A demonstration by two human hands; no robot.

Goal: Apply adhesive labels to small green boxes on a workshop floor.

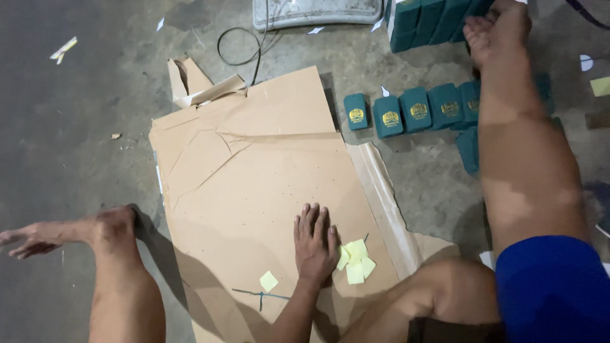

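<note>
On floor cardboard sheet (pixel 254 184): left hand (pixel 316 244) lies flat, fingers spread, gripping nothing, its edge touching yellow paper squares (pixel 356 260); right hand out of view; green boxes (pixel 416 111) well apart

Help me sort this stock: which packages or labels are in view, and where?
Teal boxes: row on the floor right of the cardboard, rectangular, gold emblems.
Stacked teal boxes: top edge, upright, by a foot.
Yellow paper squares: on the cardboard, beside the right hand.
</note>
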